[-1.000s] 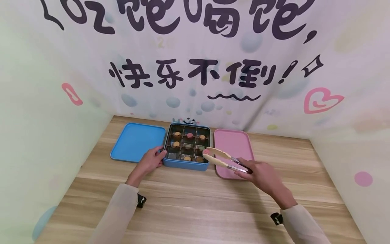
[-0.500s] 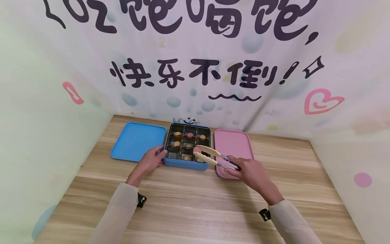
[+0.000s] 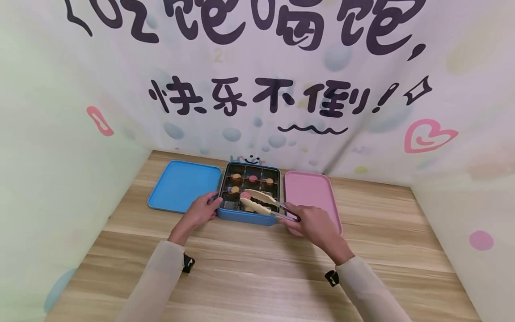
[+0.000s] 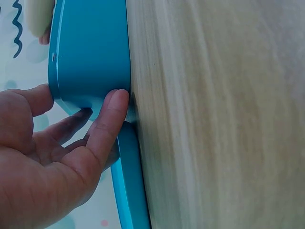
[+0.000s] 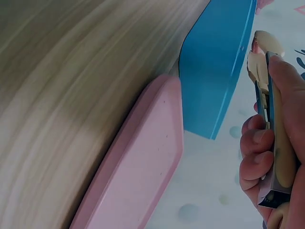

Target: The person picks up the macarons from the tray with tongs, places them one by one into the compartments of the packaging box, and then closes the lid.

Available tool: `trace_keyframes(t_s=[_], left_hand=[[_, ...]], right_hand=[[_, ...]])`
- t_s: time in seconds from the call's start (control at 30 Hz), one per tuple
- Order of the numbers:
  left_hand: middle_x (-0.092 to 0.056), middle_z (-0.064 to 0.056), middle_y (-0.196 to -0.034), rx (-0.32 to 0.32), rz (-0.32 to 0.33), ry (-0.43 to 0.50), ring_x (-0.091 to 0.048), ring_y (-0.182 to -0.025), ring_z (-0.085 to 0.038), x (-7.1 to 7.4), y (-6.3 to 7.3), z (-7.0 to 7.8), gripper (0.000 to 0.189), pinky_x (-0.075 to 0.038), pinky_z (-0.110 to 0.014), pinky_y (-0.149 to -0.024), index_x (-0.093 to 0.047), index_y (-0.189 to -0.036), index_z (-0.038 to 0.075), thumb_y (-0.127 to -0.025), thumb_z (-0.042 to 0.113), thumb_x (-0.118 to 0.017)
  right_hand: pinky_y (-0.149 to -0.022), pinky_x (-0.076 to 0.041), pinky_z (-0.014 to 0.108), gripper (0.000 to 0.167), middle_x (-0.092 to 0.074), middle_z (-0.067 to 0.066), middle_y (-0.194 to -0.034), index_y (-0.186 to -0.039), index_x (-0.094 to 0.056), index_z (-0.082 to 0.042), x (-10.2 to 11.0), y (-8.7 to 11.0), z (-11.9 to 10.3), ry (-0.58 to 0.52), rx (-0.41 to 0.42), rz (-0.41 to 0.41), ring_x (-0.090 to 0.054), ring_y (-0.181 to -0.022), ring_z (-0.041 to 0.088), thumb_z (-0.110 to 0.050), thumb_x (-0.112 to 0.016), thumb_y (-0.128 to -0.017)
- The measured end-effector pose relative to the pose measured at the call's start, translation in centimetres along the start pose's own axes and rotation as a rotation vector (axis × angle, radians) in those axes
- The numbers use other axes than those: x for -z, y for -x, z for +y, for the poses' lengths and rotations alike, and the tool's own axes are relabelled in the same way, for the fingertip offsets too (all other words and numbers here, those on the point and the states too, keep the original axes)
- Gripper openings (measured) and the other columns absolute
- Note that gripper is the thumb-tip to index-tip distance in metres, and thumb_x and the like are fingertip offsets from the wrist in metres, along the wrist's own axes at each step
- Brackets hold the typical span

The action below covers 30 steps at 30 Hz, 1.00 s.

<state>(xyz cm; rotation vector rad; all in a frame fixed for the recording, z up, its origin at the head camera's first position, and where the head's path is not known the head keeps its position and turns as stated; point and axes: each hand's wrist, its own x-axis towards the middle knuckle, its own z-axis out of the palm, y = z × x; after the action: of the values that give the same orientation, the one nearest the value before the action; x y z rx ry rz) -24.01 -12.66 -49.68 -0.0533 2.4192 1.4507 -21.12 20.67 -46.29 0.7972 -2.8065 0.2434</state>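
Note:
In the head view my left hand (image 3: 200,210) holds the front left corner of a blue tin (image 3: 245,218). The left wrist view shows that thumb at the rim and the other fingers at the tin's side. My right hand (image 3: 318,225) grips metal tongs (image 3: 263,204) with cream-coloured tips. Between those tips sits a small round pink treat (image 3: 245,195), macaron-like, above the tin's middle front compartments. Inside the tin, a dark divided tray bears yellow-orange rounds (image 3: 235,190) and a pink round (image 3: 252,178). The tongs and right hand hide part of its right side.
A blue tray or lid (image 3: 187,185) lies left of the tin. To the right is a pink tray (image 3: 310,192), partly under my right hand. The wooden table (image 3: 249,268) meets a printed curtain (image 3: 217,134) just behind them.
My right hand has moved left with the tongs, carrying the pink treat from the tin's right edge to over its middle. The left hand stays at the tin's corner.

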Motion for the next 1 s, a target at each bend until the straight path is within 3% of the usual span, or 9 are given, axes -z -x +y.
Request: trace_keyframes(t_s=[0.2,0.63,0.8,1.0], left_hand=[[-0.059,-0.021,-0.114,-0.009,0.013,-0.006,-0.068,-0.1,-0.03,0.3,-0.2,0.4,0.055,-0.06,-0.037,-0.085,-0.035,-0.153,0.002,-0.107,0.031,-0.046],[-0.058,-0.014,-0.096,-0.057,0.029,-0.024,-0.067,-0.088,-0.025,0.7,-0.5,1.1,0.056,-0.059,-0.031,-0.076,-0.036,-0.153,0.001,-0.106,0.03,-0.046],[-0.059,-0.013,-0.093,-0.042,0.026,-0.023,-0.067,-0.085,-0.023,0.4,-0.2,0.8,0.056,-0.059,-0.031,-0.075,-0.035,-0.153,0.001,-0.106,0.031,-0.046],[-0.058,-0.012,-0.09,-0.016,0.032,-0.003,-0.065,-0.08,-0.022,-0.1,0.3,-0.2,0.055,-0.058,-0.032,-0.072,-0.037,-0.152,0.001,-0.106,0.03,-0.048]], right_hand=[[-0.05,-0.046,0.028,0.053,-0.063,-0.005,-0.065,-0.13,-0.068,-0.021,0.1,-1.2,-1.1,-0.003,-0.021,-0.019,-0.051,-0.054,0.007,-0.051,-0.071,-0.087],[-0.05,-0.049,0.034,0.053,-0.056,-0.004,-0.06,-0.132,-0.067,-0.026,0.4,-2.7,-2.3,-0.014,-0.078,-0.084,-0.057,-0.057,0.014,-0.054,-0.068,-0.088],[-0.051,-0.051,0.037,0.053,-0.066,0.002,-0.068,-0.131,-0.068,-0.027,0.1,-2.4,-2.6,-0.029,-0.098,-0.092,-0.062,-0.061,0.018,-0.056,-0.069,-0.087],[-0.05,-0.047,0.033,0.052,-0.05,-0.007,-0.057,-0.13,-0.068,-0.026,-0.7,-1.6,-3.0,-0.042,-0.091,-0.109,-0.053,-0.055,0.011,-0.056,-0.068,-0.087]])
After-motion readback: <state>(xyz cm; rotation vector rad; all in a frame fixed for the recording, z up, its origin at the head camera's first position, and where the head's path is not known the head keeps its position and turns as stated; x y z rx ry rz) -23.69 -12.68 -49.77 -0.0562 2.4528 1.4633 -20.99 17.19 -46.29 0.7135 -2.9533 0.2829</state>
